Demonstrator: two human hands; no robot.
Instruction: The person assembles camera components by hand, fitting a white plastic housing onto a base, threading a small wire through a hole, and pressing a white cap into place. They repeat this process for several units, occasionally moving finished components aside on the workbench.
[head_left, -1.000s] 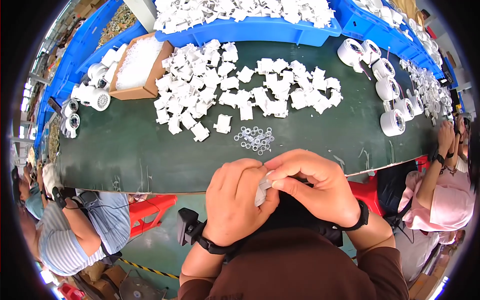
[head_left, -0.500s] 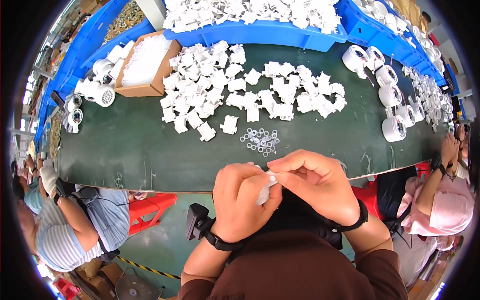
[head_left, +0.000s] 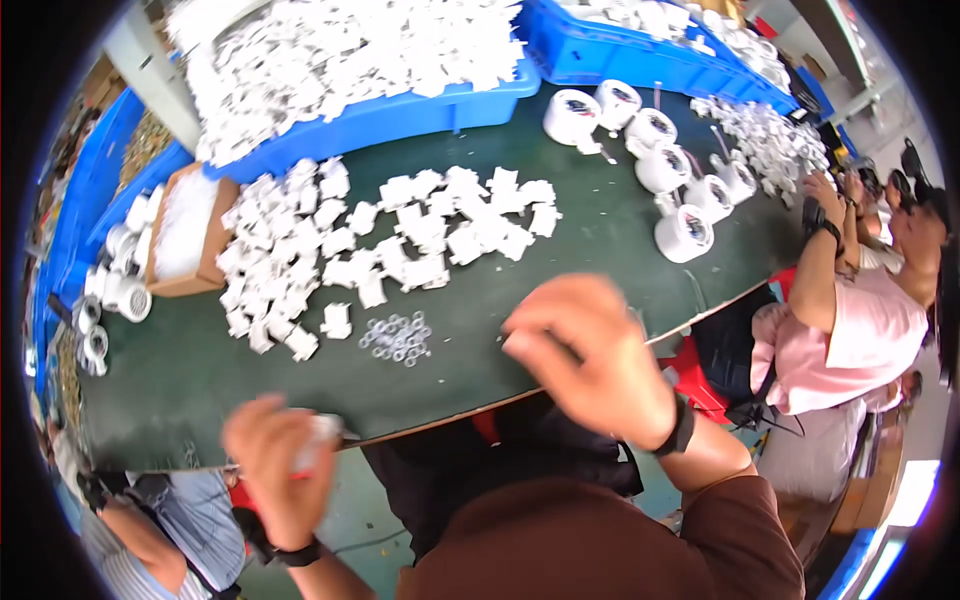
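My left hand (head_left: 278,462), blurred by motion, is near the table's front edge at the lower left. Its fingers are closed round a small white plastic part (head_left: 322,428), mostly hidden by them. My right hand (head_left: 592,355) hovers over the front of the table, right of centre. Its fingers are bent, the tips slightly apart from the thumb, and nothing shows between them. Between the two hands, farther back, lies a small pile of clear rings (head_left: 396,338). Just behind the rings is one loose white plastic bracket (head_left: 337,321), beside a larger heap of white brackets (head_left: 270,255).
A blue bin (head_left: 400,115) full of white parts stands at the back. A cardboard box (head_left: 195,282) of translucent pieces is at the left. Round white housings (head_left: 684,234) stand at the right, near another blue bin (head_left: 640,62). A person in pink (head_left: 850,340) sits to the right.
My hands were together over the white part; now they are apart. The left has moved left with the part, the right stays over the table's right side. The view has swung right.
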